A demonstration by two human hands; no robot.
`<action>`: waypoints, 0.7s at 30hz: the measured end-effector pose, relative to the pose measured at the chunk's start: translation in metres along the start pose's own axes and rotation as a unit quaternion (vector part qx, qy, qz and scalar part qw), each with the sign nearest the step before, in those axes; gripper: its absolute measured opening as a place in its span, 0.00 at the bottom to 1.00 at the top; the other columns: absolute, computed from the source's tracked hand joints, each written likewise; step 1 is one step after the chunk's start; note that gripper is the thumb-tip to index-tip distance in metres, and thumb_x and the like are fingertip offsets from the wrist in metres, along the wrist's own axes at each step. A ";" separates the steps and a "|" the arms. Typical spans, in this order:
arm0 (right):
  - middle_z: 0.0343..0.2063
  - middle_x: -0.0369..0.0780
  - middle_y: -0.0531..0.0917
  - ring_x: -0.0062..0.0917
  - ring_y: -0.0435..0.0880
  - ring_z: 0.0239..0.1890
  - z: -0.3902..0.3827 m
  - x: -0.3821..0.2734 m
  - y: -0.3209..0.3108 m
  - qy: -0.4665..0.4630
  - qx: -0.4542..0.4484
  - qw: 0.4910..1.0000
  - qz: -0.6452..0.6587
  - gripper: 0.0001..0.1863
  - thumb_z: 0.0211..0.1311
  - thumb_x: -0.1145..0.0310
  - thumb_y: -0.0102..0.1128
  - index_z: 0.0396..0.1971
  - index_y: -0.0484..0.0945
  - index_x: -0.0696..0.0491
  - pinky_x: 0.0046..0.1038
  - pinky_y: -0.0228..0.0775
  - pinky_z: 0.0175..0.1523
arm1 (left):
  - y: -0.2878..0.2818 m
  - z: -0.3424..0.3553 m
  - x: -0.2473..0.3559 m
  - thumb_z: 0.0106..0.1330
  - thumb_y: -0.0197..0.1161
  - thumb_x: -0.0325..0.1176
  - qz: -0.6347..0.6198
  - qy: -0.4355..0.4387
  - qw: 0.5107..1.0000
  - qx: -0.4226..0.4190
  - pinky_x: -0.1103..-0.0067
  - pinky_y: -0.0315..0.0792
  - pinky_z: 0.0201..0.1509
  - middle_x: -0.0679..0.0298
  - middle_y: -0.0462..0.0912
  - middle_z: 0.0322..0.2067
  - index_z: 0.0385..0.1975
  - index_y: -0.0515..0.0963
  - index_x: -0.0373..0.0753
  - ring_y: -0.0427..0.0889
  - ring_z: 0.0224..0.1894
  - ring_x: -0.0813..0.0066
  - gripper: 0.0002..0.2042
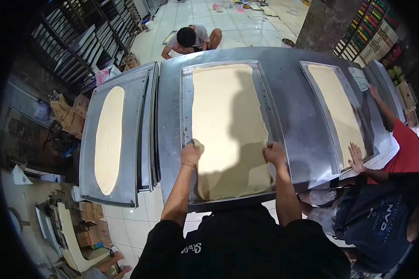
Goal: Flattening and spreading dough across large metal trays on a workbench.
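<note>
Smooth, pale dough sheet (pixel 214 111), a wavy-edged rectangle, sits in a metal tray (pixel 187 83) between and beyond the hands, long axis pointing away. Left hand (pixel 191 154) and right hand (pixel 275 154) are apart, curled at its edges; can't tell if they're pinching.

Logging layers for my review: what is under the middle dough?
A metal tray, its right edge showing beside the dough; the part directly beneath is covered and can't be seen.
</note>
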State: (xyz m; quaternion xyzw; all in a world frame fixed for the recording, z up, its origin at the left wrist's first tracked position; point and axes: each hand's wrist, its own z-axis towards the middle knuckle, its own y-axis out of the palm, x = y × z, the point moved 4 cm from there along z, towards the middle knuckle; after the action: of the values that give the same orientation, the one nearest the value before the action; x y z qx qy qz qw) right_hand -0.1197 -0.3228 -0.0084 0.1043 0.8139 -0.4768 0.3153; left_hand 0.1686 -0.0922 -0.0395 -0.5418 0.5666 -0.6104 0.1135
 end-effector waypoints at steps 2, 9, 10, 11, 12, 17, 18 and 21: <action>0.16 0.44 0.79 0.31 0.76 0.20 -0.008 0.020 0.002 0.019 0.011 1.000 0.013 0.13 0.47 0.67 0.57 0.20 0.77 0.64 0.32 0.69 0.28 | -0.001 -0.010 -0.009 0.56 0.54 0.43 -0.145 -0.088 0.985 0.014 0.65 0.71 0.34 0.47 0.80 0.28 0.30 0.77 0.29 0.79 0.29 0.50 0.19; 0.18 0.45 0.79 0.33 0.76 0.21 -0.030 0.062 0.013 0.007 0.077 0.996 0.051 0.11 0.50 0.68 0.55 0.25 0.77 0.62 0.34 0.69 0.29 | -0.002 -0.068 -0.003 0.57 0.57 0.43 -0.084 -0.056 0.994 -0.046 0.64 0.71 0.34 0.48 0.79 0.27 0.28 0.75 0.30 0.78 0.29 0.48 0.17; 0.18 0.45 0.79 0.33 0.77 0.22 -0.033 0.059 0.014 -0.015 0.087 0.995 0.051 0.11 0.50 0.68 0.55 0.27 0.77 0.61 0.34 0.69 0.30 | -0.002 -0.070 -0.011 0.56 0.57 0.42 -0.157 -0.061 0.985 -0.028 0.64 0.71 0.34 0.48 0.79 0.28 0.28 0.74 0.31 0.78 0.30 0.48 0.17; 0.18 0.45 0.79 0.33 0.77 0.22 -0.039 0.062 0.015 -0.013 0.092 0.994 0.052 0.11 0.50 0.68 0.55 0.27 0.77 0.61 0.34 0.69 0.30 | -0.003 -0.083 -0.003 0.56 0.58 0.41 -0.129 -0.041 0.990 -0.021 0.64 0.72 0.34 0.49 0.79 0.26 0.30 0.72 0.32 0.78 0.29 0.48 0.15; 0.20 0.45 0.79 0.33 0.77 0.22 -0.048 0.064 0.015 -0.029 0.113 0.993 0.018 0.11 0.50 0.68 0.55 0.30 0.77 0.60 0.34 0.69 0.30 | -0.002 -0.097 0.006 0.56 0.58 0.40 -0.102 -0.022 0.994 -0.014 0.64 0.72 0.34 0.50 0.78 0.25 0.32 0.70 0.34 0.78 0.29 0.49 0.14; 0.27 0.45 0.79 0.33 0.76 0.25 -0.059 0.068 0.016 0.057 0.138 0.988 0.048 0.20 0.49 0.69 0.57 0.44 0.69 0.57 0.35 0.67 0.33 | -0.010 -0.102 0.006 0.56 0.57 0.37 0.029 0.055 0.996 0.071 0.67 0.73 0.32 0.51 0.78 0.23 0.32 0.70 0.34 0.78 0.27 0.49 0.12; 0.27 0.45 0.79 0.33 0.76 0.25 -0.066 0.067 0.009 0.056 0.141 0.987 0.051 0.20 0.49 0.69 0.57 0.44 0.69 0.57 0.35 0.67 0.33 | -0.022 -0.094 0.011 0.57 0.56 0.36 0.036 0.055 0.991 0.117 0.66 0.73 0.33 0.51 0.78 0.23 0.32 0.70 0.34 0.79 0.27 0.49 0.11; 0.21 0.45 0.79 0.33 0.73 0.17 -0.125 0.068 -0.016 -0.105 0.268 0.956 0.051 0.14 0.51 0.68 0.56 0.37 0.73 0.58 0.35 0.65 0.26 | -0.052 -0.066 0.013 0.57 0.53 0.35 0.049 0.057 0.974 0.214 0.63 0.74 0.35 0.50 0.79 0.24 0.32 0.69 0.34 0.79 0.28 0.47 0.10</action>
State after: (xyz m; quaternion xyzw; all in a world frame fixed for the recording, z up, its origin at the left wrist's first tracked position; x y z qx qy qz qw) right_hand -0.2319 -0.2350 0.0039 0.1761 0.6121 -0.6689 0.3832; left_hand 0.1361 -0.0475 0.0247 -0.4405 0.4543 -0.7412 0.2243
